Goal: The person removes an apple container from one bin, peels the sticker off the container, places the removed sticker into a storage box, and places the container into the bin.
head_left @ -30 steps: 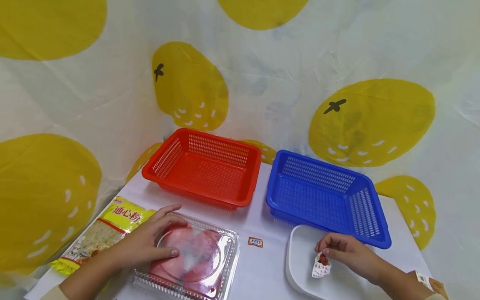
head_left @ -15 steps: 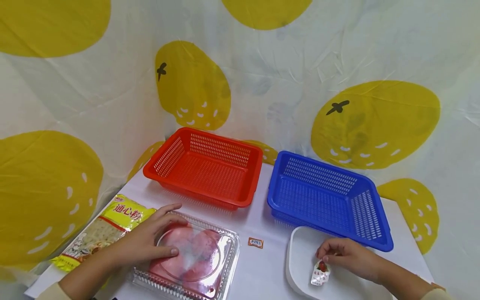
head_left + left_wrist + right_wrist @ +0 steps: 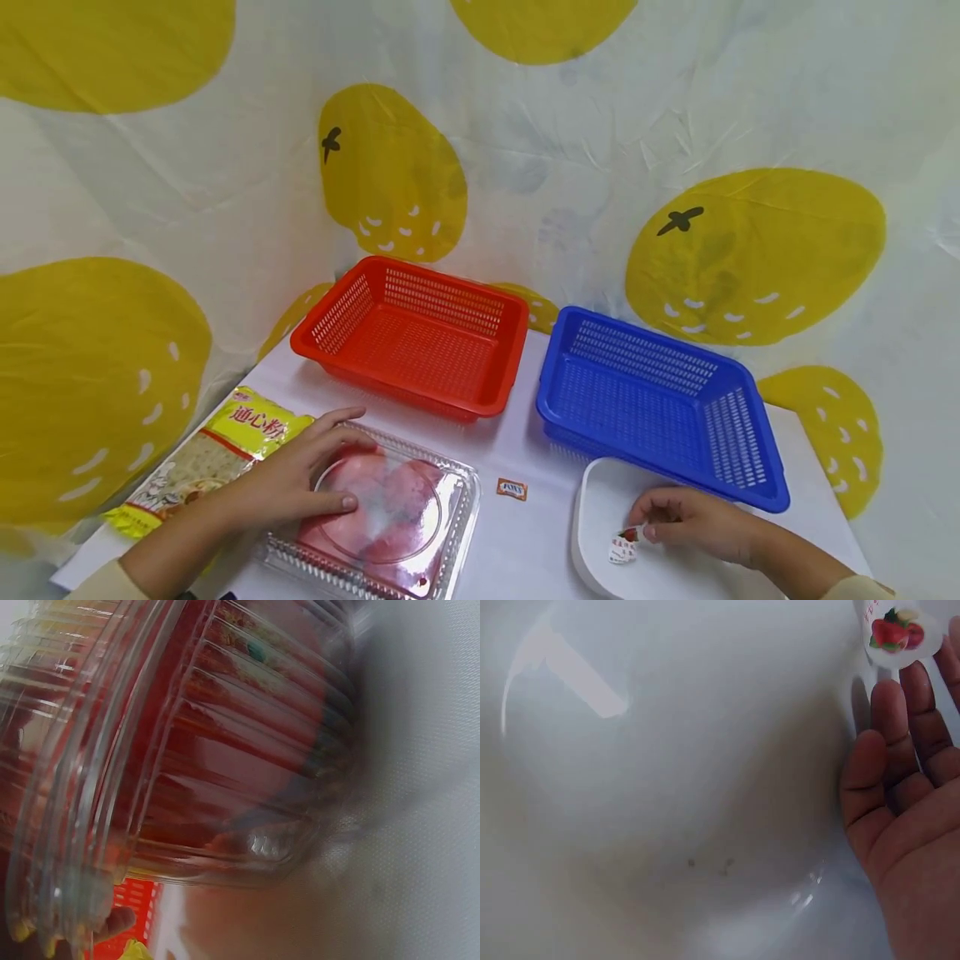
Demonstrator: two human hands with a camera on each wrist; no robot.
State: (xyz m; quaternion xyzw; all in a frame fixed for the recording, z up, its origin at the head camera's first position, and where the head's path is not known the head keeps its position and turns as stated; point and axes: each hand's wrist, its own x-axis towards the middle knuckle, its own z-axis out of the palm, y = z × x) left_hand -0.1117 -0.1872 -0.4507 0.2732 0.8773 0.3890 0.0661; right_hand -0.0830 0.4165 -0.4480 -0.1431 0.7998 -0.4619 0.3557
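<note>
Fruit-print packet: a small white packet (image 3: 623, 546) with a red fruit picture and red lettering, over the inside of the white tub at the lower right of the frame; whether it touches the tub's bottom I cannot tell.
Right hand: the right hand (image 3: 693, 525) reaches in from the lower right; its grip pinches the packet's edge between thumb and fingers. The right wrist view shows the packet at upper right, with fingers just below it.
White tub: a smooth white tub (image 3: 611, 483) with rounded corners, cut off by the bottom edge of the frame.
Left hand: the left hand (image 3: 300, 479), lower left of centre, rests on the clear box, its grip spread, thumb lying across the lid.
Clear box: a ribbed see-through box (image 3: 453, 500) with red contents, bottom centre-left.
Yellow bag: a yellow bag (image 3: 191, 462) with large red characters, lower left, partly behind the left forearm.
Sweet: a small orange wrapper (image 3: 512, 488) on the white desk (image 3: 517, 542), between box and tub.
Baskets: a red basket (image 3: 420, 346) at centre, and a blue basket (image 3: 630, 400) right of it, just behind the tub.
Backdrop: pale cloth (image 3: 525, 192) printed with yellow fruit shapes.
</note>
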